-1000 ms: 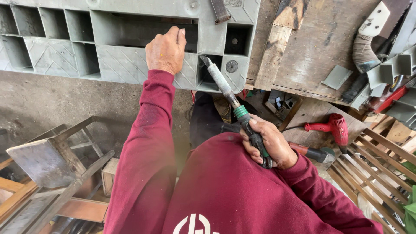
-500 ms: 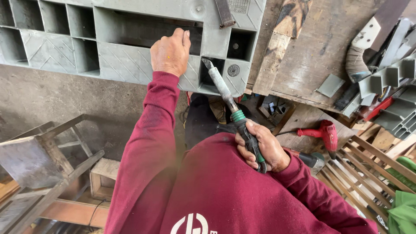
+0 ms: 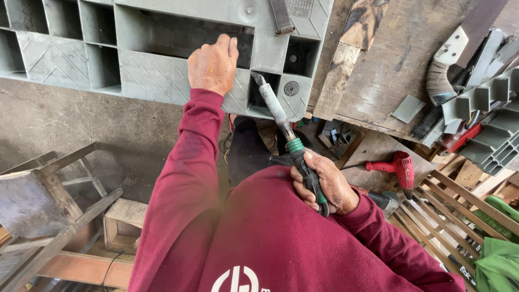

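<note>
Since a second ago our view has tipped a little, and the tool's tip has come closer to the corner pocket, while our left hand (image 3: 212, 66) stays planted on the grey plastic pallet (image 3: 162, 70). We keep that hand flat on the pallet's rib wall, fingers hooked over the edge of the long opening, most likely to steady the panel against the push of the tool. Our right hand (image 3: 323, 184) is clamped round the green-and-black grip of the long-barrelled hand tool (image 3: 281, 121), held close to the belly so the barrel runs up and slightly left, its tip just at the rim of the small pocket beside a round bolt head (image 3: 291, 88). Room is tight there: the pocket walls close in on both sides, and a worn wooden board (image 3: 346, 59) lies just right of the pallet's corner. To the right, well apart, a red power drill (image 3: 399, 167) rests on the boards; to the left stands a wooden stool (image 3: 48, 189), leaving open concrete floor (image 3: 65, 130) beneath the pallet edge
</note>
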